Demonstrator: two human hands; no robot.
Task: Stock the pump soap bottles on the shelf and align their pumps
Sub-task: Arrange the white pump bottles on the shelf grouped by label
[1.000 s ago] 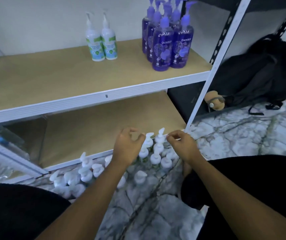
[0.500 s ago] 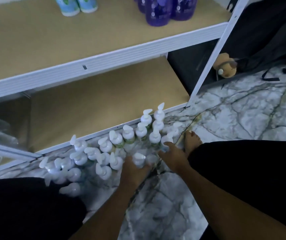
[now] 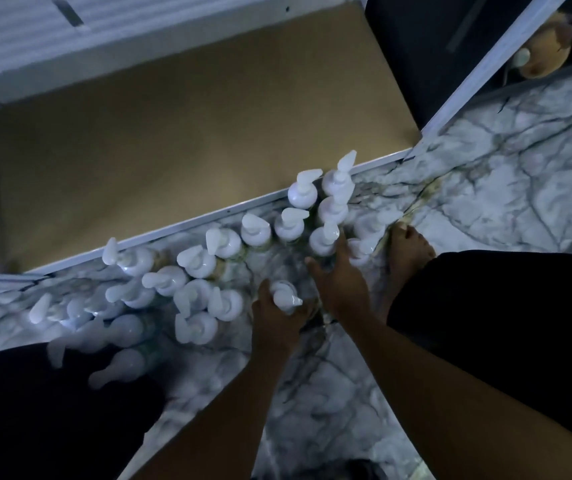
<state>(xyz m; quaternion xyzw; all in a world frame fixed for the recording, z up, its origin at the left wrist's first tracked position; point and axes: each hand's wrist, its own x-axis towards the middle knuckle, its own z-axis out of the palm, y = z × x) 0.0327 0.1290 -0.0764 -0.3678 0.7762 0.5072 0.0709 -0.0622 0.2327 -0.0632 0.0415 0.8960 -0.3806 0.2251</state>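
Observation:
Several clear soap bottles with white pumps stand crowded on the marble floor in front of the lowest shelf board, their pumps pointing different ways. My left hand grips one bottle at the near edge of the group, its pump pointing right. My right hand wraps thumb and fingers around the body of a neighbouring bottle just beyond it. The bottle bodies are mostly hidden under their pumps. The lowest shelf board has no bottles on it.
The white shelf upright rises at the right corner, with a brown plush toy behind it. My bare foot rests beside the rightmost bottles. My black-clad legs fill the lower left and right. The upper shelf's white rail crosses the top.
The view tilted down from the upper shelves to the floor. Both hands dropped from the pump tops to the near bottles, and each has closed round one.

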